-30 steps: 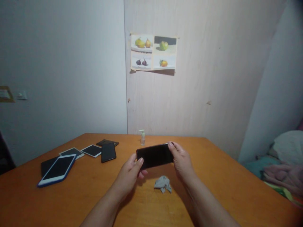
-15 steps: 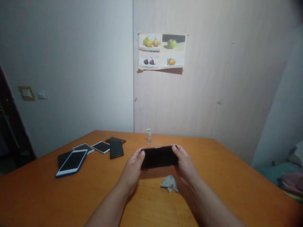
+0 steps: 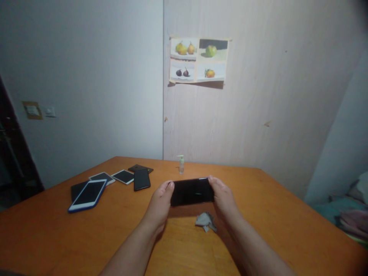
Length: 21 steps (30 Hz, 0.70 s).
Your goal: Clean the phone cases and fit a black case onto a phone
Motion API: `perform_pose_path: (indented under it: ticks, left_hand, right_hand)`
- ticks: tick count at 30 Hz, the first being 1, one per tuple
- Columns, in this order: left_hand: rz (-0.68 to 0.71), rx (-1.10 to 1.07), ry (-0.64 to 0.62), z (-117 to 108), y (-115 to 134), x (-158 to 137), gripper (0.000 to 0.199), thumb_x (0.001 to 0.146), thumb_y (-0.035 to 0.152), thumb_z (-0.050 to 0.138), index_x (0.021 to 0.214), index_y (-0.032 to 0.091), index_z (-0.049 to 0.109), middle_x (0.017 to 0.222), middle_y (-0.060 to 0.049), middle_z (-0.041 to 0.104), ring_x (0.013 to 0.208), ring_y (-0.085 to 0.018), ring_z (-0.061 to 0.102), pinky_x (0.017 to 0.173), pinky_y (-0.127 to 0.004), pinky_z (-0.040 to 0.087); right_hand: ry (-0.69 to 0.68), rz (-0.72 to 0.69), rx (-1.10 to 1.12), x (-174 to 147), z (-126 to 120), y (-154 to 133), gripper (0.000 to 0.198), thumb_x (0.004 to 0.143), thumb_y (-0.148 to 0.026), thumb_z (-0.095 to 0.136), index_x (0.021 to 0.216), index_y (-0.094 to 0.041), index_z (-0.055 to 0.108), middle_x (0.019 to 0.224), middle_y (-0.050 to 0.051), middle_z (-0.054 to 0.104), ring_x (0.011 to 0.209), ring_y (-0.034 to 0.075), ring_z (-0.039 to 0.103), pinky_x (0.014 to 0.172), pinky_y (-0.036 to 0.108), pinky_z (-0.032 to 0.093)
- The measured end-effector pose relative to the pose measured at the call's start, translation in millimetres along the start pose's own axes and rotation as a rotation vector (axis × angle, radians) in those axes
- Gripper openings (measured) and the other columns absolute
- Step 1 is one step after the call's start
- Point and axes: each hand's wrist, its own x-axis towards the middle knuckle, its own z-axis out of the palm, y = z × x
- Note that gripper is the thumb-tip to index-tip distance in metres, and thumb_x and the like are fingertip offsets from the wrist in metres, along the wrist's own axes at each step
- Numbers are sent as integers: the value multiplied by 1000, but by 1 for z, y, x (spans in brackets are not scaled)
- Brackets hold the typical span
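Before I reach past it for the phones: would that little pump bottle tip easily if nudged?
Probably. The pump bottle stands upright on the orange table, tall and narrow on a small base, so it likely topples. It looks clear and small, so probably light and slides readily.

Black phone (image 3: 192, 191); grey crumpled cloth (image 3: 205, 221); orange-brown table (image 3: 57, 237); blue-edged tablet (image 3: 87, 195), black screen; clear bottle (image 3: 181, 165), white pump.
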Motion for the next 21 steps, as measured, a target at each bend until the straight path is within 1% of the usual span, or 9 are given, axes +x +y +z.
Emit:
perform_pose_path:
  ticks: [4, 6, 9, 11, 14, 16, 18, 20, 21]
  left_hand:
    - [-36, -96, 60, -4, -3, 4, 46, 84, 55, 66, 110, 16, 65, 98, -5, 71, 93, -20, 64, 85, -29, 46]
    - [-57, -120, 79, -3, -3, 5, 48, 82, 56, 68, 110, 17, 64, 95, -3, 70, 89, -19, 64, 81, -27, 47]
    - [-86, -149, 43, 0, 0, 3, 46, 80, 54, 70, 109, 18, 63, 91, -1, 69, 82, -16, 63, 75, -25, 47]
    - [-111, -157, 16, 1, 2, 1, 42, 80, 51, 71, 106, 18, 64, 87, 0, 67, 75, -14, 61, 69, -23, 46]
    - [-146, -101, -6, -1, 4, -2, 34, 78, 49, 73, 87, 17, 65, 72, 2, 61, 61, -11, 54, 54, -20, 40]
    - [-164, -40, -60, -3, 4, -2, 34, 78, 49, 72, 78, 16, 64, 66, 3, 57, 57, -10, 50, 49, -19, 35]
    - [-204, 0, -140, -4, 5, -3, 34, 80, 48, 71, 83, 14, 67, 67, 1, 59, 56, -10, 50, 48, -19, 34]
    - [-243, -5, -200, -2, 7, -4, 39, 80, 48, 71, 96, 13, 71, 73, -2, 64, 57, -10, 52, 48, -19, 34]
    - [-252, -25, -210, -1, 8, -5, 43, 79, 49, 72, 102, 12, 71, 77, -4, 67, 58, -11, 53, 49, -19, 35]
  right_hand:
    - [-30, 163, 148, 2, 0, 4, 45, 80, -62, 67, 89, -18, 66, 77, 5, 69, 65, 17, 62, 55, 26, 46]
    - [-54, 186, 140, 3, 1, 7, 45, 78, -60, 71, 89, -17, 64, 73, 5, 69, 62, 16, 62, 54, 24, 46]
    - [-22, 139, 60, 6, 0, 11, 43, 74, -57, 74, 86, -17, 62, 70, 4, 69, 58, 14, 61, 52, 22, 44]
    - [7, 86, 5, 8, -3, 12, 42, 74, -57, 73, 84, -17, 61, 67, 3, 68, 55, 13, 59, 50, 22, 43]
    - [8, 16, -48, 12, -9, 10, 42, 77, -58, 69, 84, -17, 62, 64, 1, 66, 54, 13, 58, 50, 23, 41]
    - [-5, -2, -84, 14, -12, 8, 43, 79, -59, 69, 86, -17, 64, 61, 0, 64, 53, 13, 57, 50, 23, 40]
    - [-3, -9, -103, 14, -13, 5, 43, 78, -58, 69, 87, -17, 65, 57, -2, 61, 52, 13, 55, 50, 23, 39]
    - [7, -15, -67, 13, -13, 1, 42, 79, -58, 70, 87, -17, 65, 57, -2, 60, 52, 12, 53, 50, 23, 38]
    - [6, -11, -21, 12, -12, 0, 42, 79, -58, 70, 86, -17, 65, 59, -1, 61, 53, 12, 53, 50, 22, 39]
